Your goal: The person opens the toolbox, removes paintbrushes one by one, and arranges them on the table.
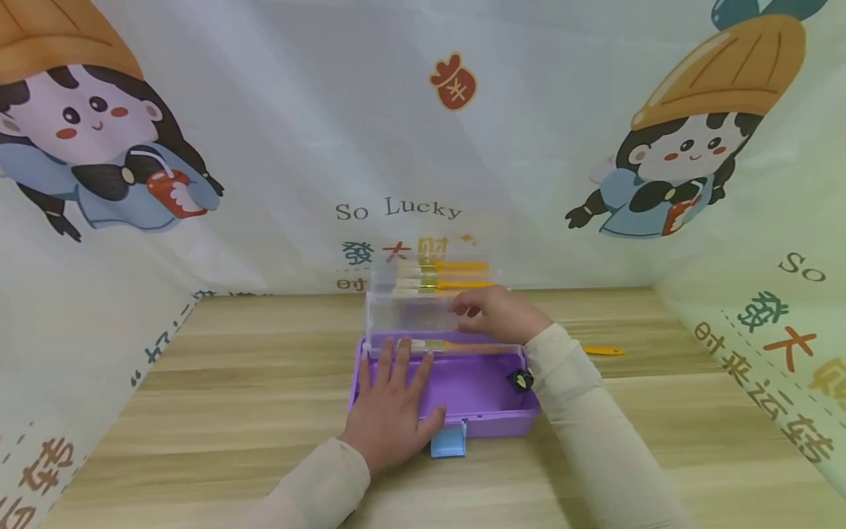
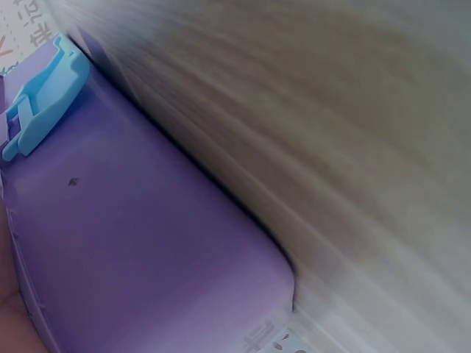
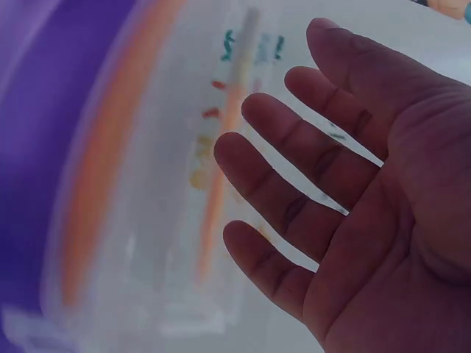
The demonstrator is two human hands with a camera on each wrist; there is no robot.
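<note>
A purple box stands open on the table, its blue latch hanging at the front. Over its left front part my left hand lies with spread, straight fingers. Clear plastic trays rise at the back of the box. A paintbrush lies along the lower tray, and yellow-handled paintbrushes sit higher up. My right hand is above the lower tray with loosely bent fingers; the right wrist view shows the palm holding nothing. A small black item is at the box's right end.
A yellow handle lies on the wooden-patterned table right of the box, partly hidden by my right sleeve. Printed white sheeting encloses the back and both sides.
</note>
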